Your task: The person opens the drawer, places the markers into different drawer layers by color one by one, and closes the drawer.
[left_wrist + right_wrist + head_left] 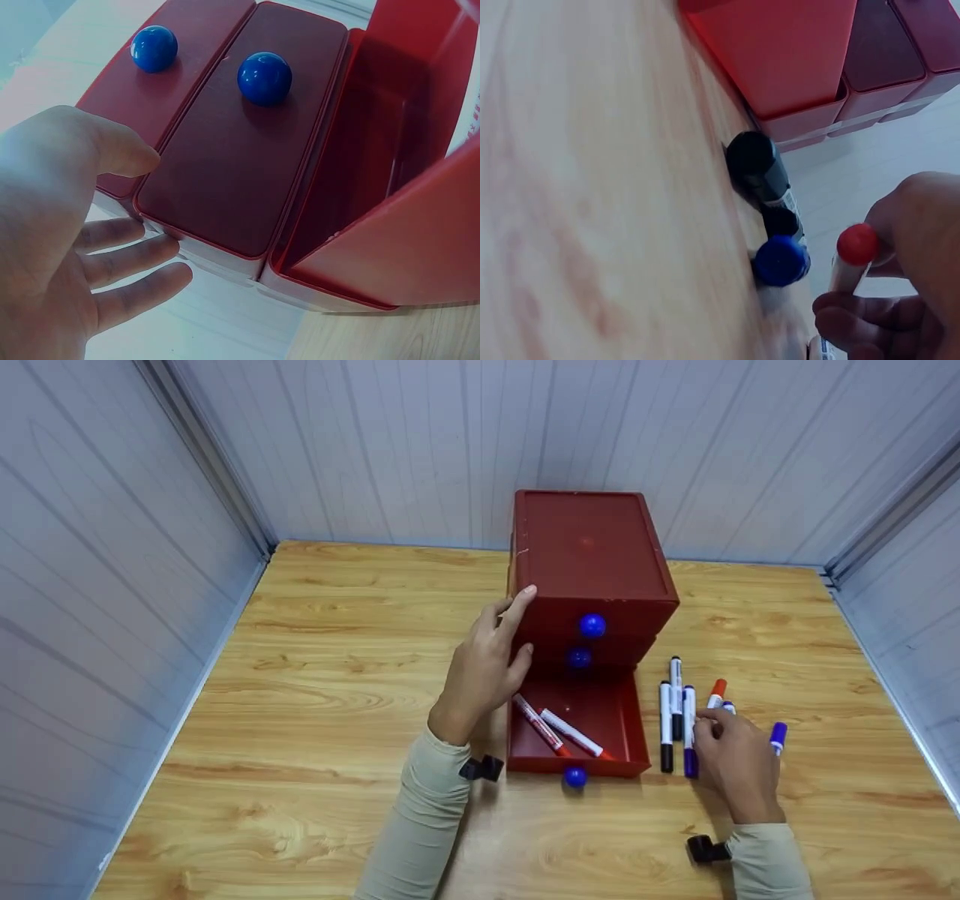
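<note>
A red drawer cabinet [585, 547] with blue ball knobs has its bottom drawer [622, 720] pulled out, and two red-and-white markers [571, 733] lie inside. My left hand [480, 675] is at the cabinet's front left edge, fingers extended; in the left wrist view the hand [67, 217] is beside the upper drawer fronts, holding nothing. To the right of the drawer, my right hand [739, 765] pinches a red-capped marker [718, 690]. The right wrist view shows that marker's red end [857, 244] between thumb and fingers.
Black-capped markers [666, 727] and a blue-capped marker [689, 731] lie side by side between the drawer and my right hand. Another blue-capped marker [778, 735] is partly hidden right of that hand. Pale panels [375, 450] wall in the wooden table [337, 660].
</note>
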`<control>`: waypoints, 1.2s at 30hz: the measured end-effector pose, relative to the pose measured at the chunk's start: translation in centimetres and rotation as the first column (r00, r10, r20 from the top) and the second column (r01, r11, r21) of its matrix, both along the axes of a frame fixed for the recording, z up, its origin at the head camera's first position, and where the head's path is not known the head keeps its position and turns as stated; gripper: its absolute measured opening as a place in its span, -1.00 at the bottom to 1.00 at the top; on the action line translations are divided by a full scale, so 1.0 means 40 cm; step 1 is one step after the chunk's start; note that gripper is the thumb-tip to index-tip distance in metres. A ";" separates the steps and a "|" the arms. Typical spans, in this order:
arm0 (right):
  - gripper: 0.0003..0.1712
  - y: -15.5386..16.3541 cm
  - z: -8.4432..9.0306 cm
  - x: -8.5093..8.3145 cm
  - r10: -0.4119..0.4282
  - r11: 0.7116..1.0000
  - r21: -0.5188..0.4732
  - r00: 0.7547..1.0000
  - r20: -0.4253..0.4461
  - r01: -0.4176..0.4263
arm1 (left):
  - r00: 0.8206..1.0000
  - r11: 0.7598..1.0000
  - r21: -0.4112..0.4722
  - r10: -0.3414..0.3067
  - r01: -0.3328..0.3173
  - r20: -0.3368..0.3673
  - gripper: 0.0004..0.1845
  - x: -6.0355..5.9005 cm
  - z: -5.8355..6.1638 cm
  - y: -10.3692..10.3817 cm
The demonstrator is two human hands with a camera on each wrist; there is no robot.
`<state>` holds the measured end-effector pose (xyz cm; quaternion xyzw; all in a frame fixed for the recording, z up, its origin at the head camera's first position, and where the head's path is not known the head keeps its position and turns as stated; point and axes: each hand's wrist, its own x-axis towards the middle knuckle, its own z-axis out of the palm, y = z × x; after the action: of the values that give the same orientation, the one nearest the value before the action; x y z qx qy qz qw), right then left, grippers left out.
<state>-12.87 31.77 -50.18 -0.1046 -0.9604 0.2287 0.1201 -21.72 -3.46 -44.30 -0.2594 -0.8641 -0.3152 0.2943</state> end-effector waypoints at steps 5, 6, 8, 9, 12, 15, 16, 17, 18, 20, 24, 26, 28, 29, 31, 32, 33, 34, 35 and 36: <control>-0.65 -0.009 0.002 -0.003 -0.044 0.990 -0.134 0.999 0.001 0.044 | 1.000 1.000 0.002 0.002 -0.002 0.006 -0.14 0.001 -0.001 0.000; -0.65 -0.011 0.003 -0.004 -0.051 0.987 -0.154 0.999 0.003 0.050 | 1.000 1.000 0.004 0.001 -0.001 0.008 -0.14 0.001 -0.002 0.000; -0.65 -0.015 0.004 -0.004 -0.060 0.979 -0.193 0.998 0.006 0.060 | 1.000 1.000 0.007 -0.001 0.001 0.010 -0.14 0.000 -0.002 0.000; -0.65 -0.017 0.005 -0.005 -0.061 0.976 -0.207 0.998 0.003 0.061 | 1.000 1.000 0.008 -0.003 0.003 0.012 -0.14 0.000 -0.002 0.000; -0.67 -0.023 0.006 -0.004 -0.055 0.971 -0.233 0.998 -0.015 0.050 | 1.000 1.000 0.007 -0.003 0.003 0.014 -0.14 0.000 -0.002 0.000; -0.70 -0.028 0.005 -0.003 -0.045 0.968 -0.250 0.998 -0.054 0.030 | 1.000 1.000 0.003 0.001 -0.001 0.017 -0.14 0.000 -0.001 0.000; -0.71 -0.030 0.005 -0.002 -0.041 0.967 -0.252 0.997 -0.069 0.022 | 1.000 1.000 0.002 0.002 -0.002 0.017 -0.14 0.000 -0.001 0.000; -0.72 -0.032 0.004 -0.002 -0.038 0.967 -0.256 0.996 -0.085 0.015 | 1.000 1.000 0.002 0.003 -0.003 0.018 -0.14 0.001 -0.002 0.000; -0.73 -0.033 0.003 -0.002 -0.035 0.966 -0.257 0.995 -0.097 0.009 | 1.000 1.000 0.002 0.004 -0.004 0.018 -0.14 0.001 -0.002 -0.001; -0.75 -0.036 0.003 -0.001 -0.032 0.965 -0.261 0.992 -0.124 -0.002 | 1.000 1.000 0.004 0.003 -0.003 0.018 -0.14 0.001 -0.002 -0.001; -0.78 -0.041 0.005 0.000 -0.022 0.960 -0.280 0.988 -0.150 -0.021 | 1.000 1.000 0.012 0.000 0.000 0.016 -0.13 0.000 -0.002 0.000; -0.78 -0.043 0.006 0.000 -0.015 0.957 -0.290 0.988 -0.156 -0.031 | 1.000 1.000 0.012 -0.002 0.002 0.013 -0.13 -0.001 -0.002 0.000; -0.77 -0.046 0.008 0.001 -0.005 0.954 -0.297 0.987 -0.161 -0.044 | 1.000 1.000 0.014 -0.003 0.003 0.011 -0.14 -0.001 -0.003 0.000; -0.77 -0.047 0.008 0.001 0.001 0.953 -0.300 0.987 -0.162 -0.050 | 1.000 1.000 0.013 -0.003 0.003 0.010 -0.14 -0.001 -0.003 0.000; -0.76 -0.048 0.009 0.003 0.018 0.949 -0.308 0.986 -0.167 -0.069 | 1.000 1.000 0.014 -0.002 0.002 0.006 -0.14 -0.002 -0.004 0.000; -0.76 -0.049 0.009 0.004 0.027 0.947 -0.310 0.985 -0.172 -0.080 | 1.000 1.000 0.015 -0.001 0.001 0.005 -0.14 -0.002 -0.005 0.000; -0.76 -0.050 0.010 0.004 0.036 0.946 -0.312 0.983 -0.178 -0.091 | 1.000 1.000 0.016 -0.001 0.001 0.004 -0.14 -0.002 -0.005 0.000; -0.77 -0.050 0.010 0.005 0.046 0.943 -0.316 0.982 -0.185 -0.104 | 1.000 1.000 0.016 0.000 0.000 0.004 -0.14 -0.002 -0.005 0.000; -0.78 -0.051 0.009 0.006 0.058 0.940 -0.319 0.980 -0.193 -0.119 | 1.000 1.000 0.017 0.000 0.000 0.003 -0.14 -0.002 -0.005 0.000; -0.78 -0.052 0.010 0.007 0.071 0.937 -0.322 0.977 -0.201 -0.135 | 1.000 1.000 0.017 -0.001 0.001 0.003 -0.14 -0.002 -0.005 0.000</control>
<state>-12.59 29.69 -49.80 -0.0508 -0.8965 0.4026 0.1779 -21.79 -3.44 -44.48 -0.2567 -0.8617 -0.3233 0.2951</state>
